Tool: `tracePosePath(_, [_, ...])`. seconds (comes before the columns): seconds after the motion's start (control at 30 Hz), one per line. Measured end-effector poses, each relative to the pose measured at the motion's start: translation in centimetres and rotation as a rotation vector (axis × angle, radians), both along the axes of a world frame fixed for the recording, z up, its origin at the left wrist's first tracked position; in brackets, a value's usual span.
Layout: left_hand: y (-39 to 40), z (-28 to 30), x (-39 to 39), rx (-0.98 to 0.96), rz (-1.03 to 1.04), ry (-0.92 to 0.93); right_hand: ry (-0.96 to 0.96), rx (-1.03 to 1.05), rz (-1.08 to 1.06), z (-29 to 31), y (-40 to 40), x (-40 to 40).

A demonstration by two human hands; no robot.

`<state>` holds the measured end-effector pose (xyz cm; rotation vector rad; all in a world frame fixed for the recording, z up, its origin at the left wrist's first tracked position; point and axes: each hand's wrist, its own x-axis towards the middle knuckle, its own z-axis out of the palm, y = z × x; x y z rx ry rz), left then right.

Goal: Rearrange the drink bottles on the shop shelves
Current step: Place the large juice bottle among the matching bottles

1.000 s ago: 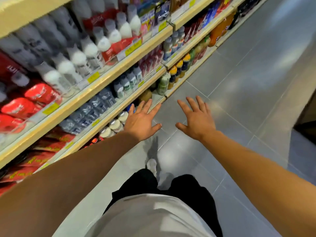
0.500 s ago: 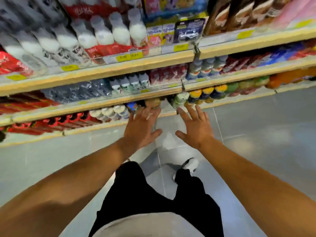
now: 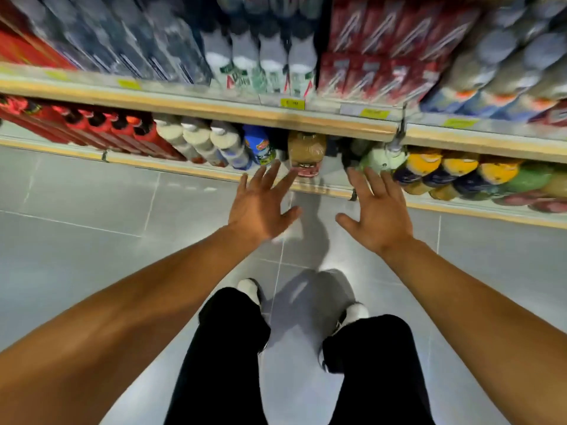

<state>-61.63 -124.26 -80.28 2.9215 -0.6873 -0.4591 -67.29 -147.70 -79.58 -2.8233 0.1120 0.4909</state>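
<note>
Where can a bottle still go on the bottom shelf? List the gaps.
One bare patch: bottom shelf, between the brown plastic bottle and the pale green bottle. A narrower dark gap sits between the blue-labelled bottle and the brown one. Elsewhere the white-capped and yellow-capped rows are packed tight.

Grey tiled floor point(image 3: 76, 246) runs beneath the shelving — yellow price tags point(image 3: 292, 103) line an edge strip, and black trousers point(image 3: 227, 348) end above white shoes point(image 3: 356, 311).
</note>
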Motion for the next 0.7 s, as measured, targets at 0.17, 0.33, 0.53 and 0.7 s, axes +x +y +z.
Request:
tracePosePath(0.17, [-0.3, -12.2, 3.0, 0.002, 0.068, -0.094, -0.157, 0.031, -0.01, -12.1, 0.7, 3.9])
tracePosePath(0.33, [-0.4, -20.2, 6.3, -0.096, 0.125, -0.201, -0.288, 0.025, -0.01, -20.4, 0.9, 7.5])
tracePosePath(0.53, [-0.8, -24.1, 9.7, -0.196, 0.169, -0.318, -0.507, 0.102, -0.014, -23.7, 1.2, 12.1])
tracePosePath(0.7, [-1.1, -24.7, 11.0, -0.256, 0.164, -0.378, -0.662, 0.081, -0.019, -21.5, 2.5, 15.4])
